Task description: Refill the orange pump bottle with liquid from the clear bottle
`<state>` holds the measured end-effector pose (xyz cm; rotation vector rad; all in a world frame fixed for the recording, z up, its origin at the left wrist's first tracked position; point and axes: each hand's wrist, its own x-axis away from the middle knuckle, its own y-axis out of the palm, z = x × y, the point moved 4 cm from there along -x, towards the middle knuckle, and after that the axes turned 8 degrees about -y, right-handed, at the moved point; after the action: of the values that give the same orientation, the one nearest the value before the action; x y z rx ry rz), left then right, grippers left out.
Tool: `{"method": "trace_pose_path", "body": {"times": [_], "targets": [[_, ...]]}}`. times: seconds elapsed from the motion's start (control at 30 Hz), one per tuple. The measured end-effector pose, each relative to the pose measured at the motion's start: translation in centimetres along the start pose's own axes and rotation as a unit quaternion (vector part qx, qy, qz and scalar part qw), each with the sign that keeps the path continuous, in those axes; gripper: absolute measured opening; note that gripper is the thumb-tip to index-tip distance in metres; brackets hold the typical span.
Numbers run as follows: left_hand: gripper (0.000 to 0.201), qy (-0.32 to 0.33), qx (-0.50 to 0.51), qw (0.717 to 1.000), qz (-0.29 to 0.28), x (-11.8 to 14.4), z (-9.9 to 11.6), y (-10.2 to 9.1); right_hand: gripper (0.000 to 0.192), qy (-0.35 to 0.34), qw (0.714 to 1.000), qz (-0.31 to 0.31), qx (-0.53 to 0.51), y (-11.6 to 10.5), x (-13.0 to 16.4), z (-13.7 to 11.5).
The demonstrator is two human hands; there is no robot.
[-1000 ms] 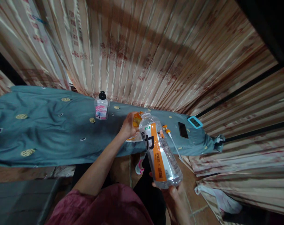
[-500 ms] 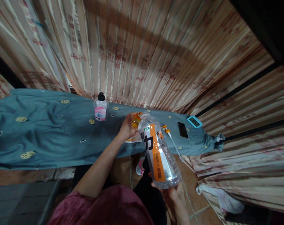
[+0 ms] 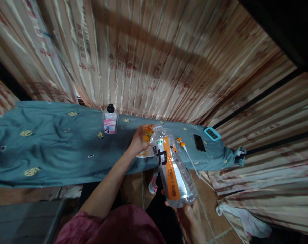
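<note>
My right hand (image 3: 188, 215) is closed around the base of a large clear plastic drink bottle (image 3: 173, 169) with an orange and silver label. The bottle is tilted, its uncapped mouth up and to the left. My left hand (image 3: 139, 140) grips a small amber bottle (image 3: 148, 133) with an orange top, right beside that mouth; whether the two touch I cannot tell. A white and orange patch (image 3: 145, 153) shows below my left hand, largely covered. An orange pump head (image 3: 180, 141) with a long pale tube lies just right of the clear bottle.
The narrow table has a teal patterned cloth (image 3: 54, 149). A clear bottle with black cap and pink label (image 3: 110, 120) stands back left. A phone (image 3: 199, 143) and a blue-framed digital clock (image 3: 212, 134) lie at right. Pleated curtains (image 3: 149, 61) hang behind.
The view has shifted slightly, so everything sits a little lower in the picture. Both hands keep their hold, and the bottles stay in nearly the same position to each other.
</note>
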<state>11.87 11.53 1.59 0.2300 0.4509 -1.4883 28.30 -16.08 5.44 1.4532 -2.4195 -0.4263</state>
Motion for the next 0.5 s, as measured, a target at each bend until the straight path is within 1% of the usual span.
{"method": "trace_pose_path", "body": {"times": [0.2,0.33,0.5], "targets": [[0.060,0.001,-0.023,1.000,0.005,0.07,0.29,-0.14,0.066,-0.010,1.000,-0.004,0.000,-0.36,-0.36,0.58],[0.057,0.003,-0.034,0.999,0.015,0.24,0.40,-0.07,0.074,-0.006,1.000,0.002,0.007,-0.85,-0.54,1.00],[0.051,0.005,-0.046,0.998,0.038,0.49,0.42,0.34,0.070,-0.002,1.000,0.001,-0.009,-0.93,-0.64,0.95]]}}
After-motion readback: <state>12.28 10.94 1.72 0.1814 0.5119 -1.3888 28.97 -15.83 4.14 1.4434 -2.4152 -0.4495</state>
